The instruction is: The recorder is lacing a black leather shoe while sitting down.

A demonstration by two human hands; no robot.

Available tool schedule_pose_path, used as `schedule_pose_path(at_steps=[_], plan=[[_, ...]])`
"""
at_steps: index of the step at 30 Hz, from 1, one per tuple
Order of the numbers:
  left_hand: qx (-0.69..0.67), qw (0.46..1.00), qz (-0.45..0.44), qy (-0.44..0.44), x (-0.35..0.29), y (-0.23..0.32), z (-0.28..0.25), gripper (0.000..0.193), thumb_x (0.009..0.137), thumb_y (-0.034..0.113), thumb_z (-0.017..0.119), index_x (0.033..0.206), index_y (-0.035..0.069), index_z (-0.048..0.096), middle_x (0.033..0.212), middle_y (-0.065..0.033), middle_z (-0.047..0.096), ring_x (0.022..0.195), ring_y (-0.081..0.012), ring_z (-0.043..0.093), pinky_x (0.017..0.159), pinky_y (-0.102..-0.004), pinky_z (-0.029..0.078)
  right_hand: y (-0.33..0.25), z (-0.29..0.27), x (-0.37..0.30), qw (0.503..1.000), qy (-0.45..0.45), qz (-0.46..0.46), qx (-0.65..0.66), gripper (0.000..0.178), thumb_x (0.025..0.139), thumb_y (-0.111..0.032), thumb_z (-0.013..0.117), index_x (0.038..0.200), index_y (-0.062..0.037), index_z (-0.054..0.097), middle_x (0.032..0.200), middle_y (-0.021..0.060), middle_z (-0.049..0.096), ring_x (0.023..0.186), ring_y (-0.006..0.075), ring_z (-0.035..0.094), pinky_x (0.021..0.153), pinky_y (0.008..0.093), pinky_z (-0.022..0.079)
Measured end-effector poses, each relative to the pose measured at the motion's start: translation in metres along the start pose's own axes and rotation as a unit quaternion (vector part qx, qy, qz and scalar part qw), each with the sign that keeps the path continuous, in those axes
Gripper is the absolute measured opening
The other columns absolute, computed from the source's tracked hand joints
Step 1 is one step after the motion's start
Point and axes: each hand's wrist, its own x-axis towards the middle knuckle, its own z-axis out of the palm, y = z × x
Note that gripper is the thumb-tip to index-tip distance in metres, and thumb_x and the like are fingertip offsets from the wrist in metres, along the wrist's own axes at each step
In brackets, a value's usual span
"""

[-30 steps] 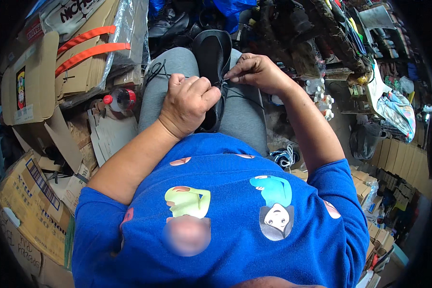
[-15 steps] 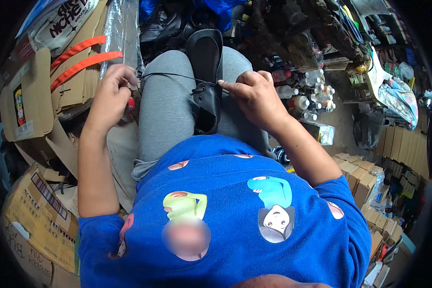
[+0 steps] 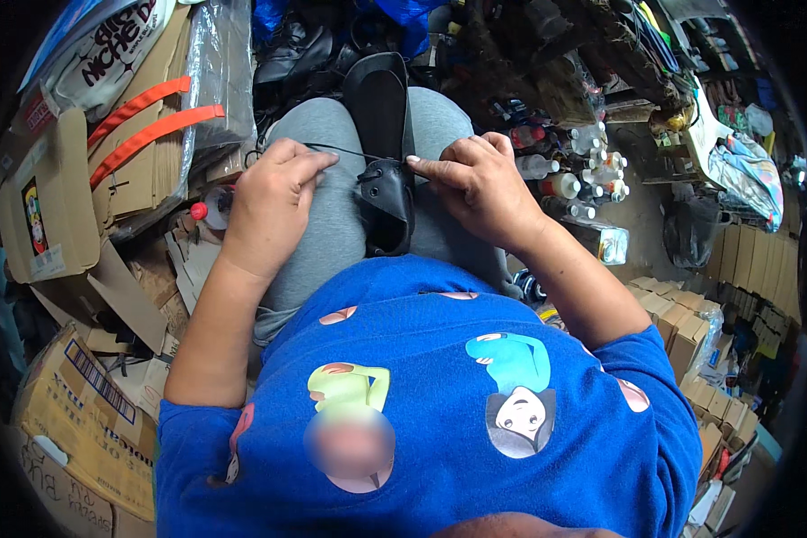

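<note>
A black leather shoe [image 3: 387,193] lies lengthwise between my thighs, its eyelet flap nearer my body and its long dark part pointing away. A thin black cord [image 3: 348,151] runs leftward from the middle of the shoe. My left hand [image 3: 273,197] is over my left thigh, with thumb and fingers pinched together by the cord. At the shoe's right edge, my right hand [image 3: 475,184] touches it with the index fingertip, its other fingers curled. Whatever my right fingers grip is too small to make out.
Black shoes [image 3: 300,54] lie beyond my knees. Several plastic bottles [image 3: 565,184] stand to the right. Cardboard boxes [image 3: 58,197] and two orange strips [image 3: 152,139] are at the left. A red-capped bottle [image 3: 211,211] lies beside my left thigh.
My left hand has come rightward and closer to the shoe, and the cord between them now spans a shorter stretch. My right hand stays at the shoe's edge.
</note>
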Motion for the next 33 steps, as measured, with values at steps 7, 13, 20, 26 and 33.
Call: schedule_pose_path(at_steps=[7,13,20,26,33], plan=[[0.083,0.994,0.064,0.020,0.009,-0.004,0.011,0.020,0.073,-0.001,0.068,0.089,0.009,0.072,0.075,-0.0048,0.053,0.078,-0.0192,0.052,0.069,-0.0298,0.040,0.007,0.001,0.002,1.000,0.003,-0.004,0.024,0.035,0.080,-0.011,0.063,0.112,-0.0214,0.068,0.088,0.0030,0.060,0.089,0.0216,0.057,0.086,0.0398,0.034],[-0.103,0.993,0.043,-0.036,0.022,-0.013,0.028,0.023,0.072,0.004,0.070,0.089,0.018,0.075,0.071,-0.0031,0.048,0.074,-0.0201,0.047,0.069,-0.0321,0.041,0.041,-0.006,0.025,0.985,-0.057,-0.013,0.159,0.037,0.075,0.001,0.064,0.105,-0.0194,0.073,0.080,0.0065,0.059,0.077,0.0224,0.056,0.068,0.0337,0.045],[-0.111,0.992,0.040,-0.047,0.025,-0.018,0.030,0.022,0.073,0.004,0.069,0.089,0.017,0.075,0.070,-0.0030,0.047,0.074,-0.0206,0.047,0.069,-0.0321,0.041,0.049,-0.011,0.037,0.979,-0.089,-0.001,0.185,0.027,0.082,-0.010,0.065,0.102,-0.0260,0.074,0.084,0.0046,0.060,0.085,0.0205,0.058,0.080,0.0345,0.047],[-0.099,0.993,0.033,-0.054,0.025,-0.020,0.031,0.022,0.073,0.004,0.069,0.088,0.018,0.075,0.072,-0.0027,0.046,0.074,-0.0208,0.047,0.071,-0.0331,0.041,0.049,-0.011,0.040,0.979,-0.099,0.001,0.180,0.032,0.080,-0.004,0.062,0.101,-0.0242,0.074,0.086,0.0044,0.060,0.087,0.0203,0.058,0.086,0.0340,0.046],[-0.068,0.993,0.058,-0.074,0.030,-0.018,0.029,0.025,0.071,-0.004,0.065,0.089,0.011,0.074,0.074,-0.0044,0.046,0.075,-0.0194,0.047,0.069,-0.0302,0.039,0.049,-0.012,0.041,0.971,-0.115,0.012,0.208,0.036,0.075,0.003,0.062,0.101,-0.0187,0.074,0.085,0.0031,0.057,0.086,0.0196,0.053,0.082,0.0320,0.044]])
